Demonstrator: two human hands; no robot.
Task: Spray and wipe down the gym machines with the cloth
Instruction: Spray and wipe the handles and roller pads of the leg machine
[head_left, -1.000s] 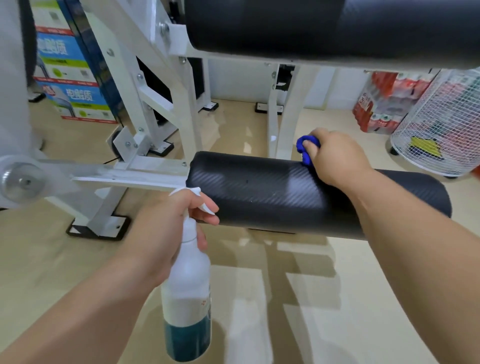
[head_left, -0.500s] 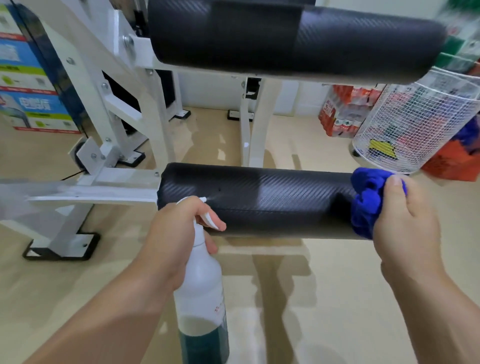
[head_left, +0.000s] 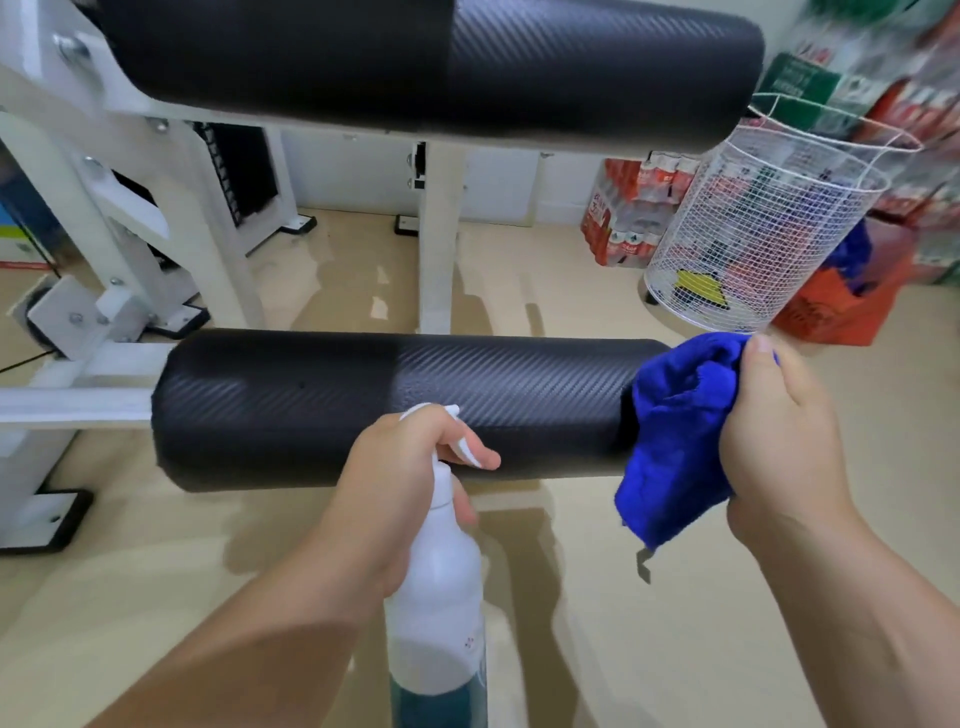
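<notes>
A black roller pad (head_left: 322, 405) of a white gym machine (head_left: 208, 218) lies across the middle of the view. A second, larger black pad (head_left: 415, 67) runs above it. My right hand (head_left: 779, 436) grips a bunched blue cloth (head_left: 670, 431) pressed against the right end of the lower pad. My left hand (head_left: 400, 483) holds a white spray bottle (head_left: 441, 597) with dark liquid at its bottom, a finger on the trigger, the nozzle close to the front of the lower pad.
A white wire basket (head_left: 753, 234) stands on the floor at the right, just beyond the cloth. Packs of bottled drinks (head_left: 628, 208) and an orange box (head_left: 852, 301) sit behind it. The machine's white legs and black feet (head_left: 47, 519) rest on the beige floor at left.
My right hand slid the cloth along the lower pad from its middle to its right end. The left hand with the bottle shifted rightward along the pad. The view swung right.
</notes>
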